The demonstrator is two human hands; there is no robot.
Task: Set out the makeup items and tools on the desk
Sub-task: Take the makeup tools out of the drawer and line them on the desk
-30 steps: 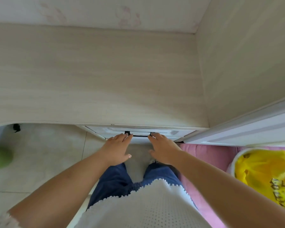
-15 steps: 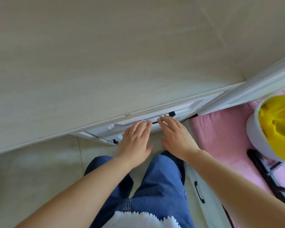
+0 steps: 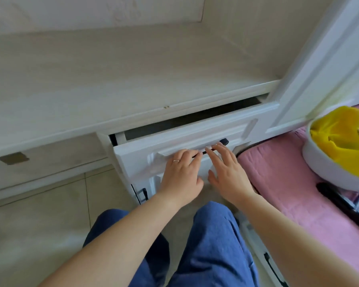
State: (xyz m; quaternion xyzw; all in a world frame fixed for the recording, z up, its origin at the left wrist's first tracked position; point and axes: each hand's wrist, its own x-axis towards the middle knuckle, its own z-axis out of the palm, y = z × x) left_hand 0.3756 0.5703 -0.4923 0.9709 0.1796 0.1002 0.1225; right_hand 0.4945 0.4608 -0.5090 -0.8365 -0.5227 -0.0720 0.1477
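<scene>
Half a second ago the white drawer [image 3: 174, 141] sat almost flush under the desk edge; now it has slid out toward the person, leaving a dark gap along its back edge. What lies inside cannot be seen, since the gap shows only shadow, so the makeup items and tools are not in view and are presumably still in the drawer.

On the drawer front, the left hand [image 3: 181, 175] has its fingers curled over the black bar handle [image 3: 216, 146], with a ring on one finger. The right hand [image 3: 228, 172] lies just beside it, fingers fairly straight, tips touching the handle or the front near it; whether they hook behind the bar cannot be told.

Above the drawer, the pale wood-grain desk top [image 3: 112, 79] runs back to the wall, and nothing is seen standing on it. Left of the drawer, a plain wooden apron under the desk carries a small metal plate [image 3: 13, 158]. Below the drawer a second black handle [image 3: 142, 193] shows on the cabinet front. Right of the drawer are a white door frame [image 3: 319, 69], a pink cushion [image 3: 288, 183] and a white bin lined with a yellow bag [image 3: 340, 141].

The step in hand looks like opening the drawer. To do it well, both hands should pull evenly and straight back along the runners so that it does not skew, far enough to show the contents, while the knees in blue jeans [image 3: 205, 245] stay clear of its path.
</scene>
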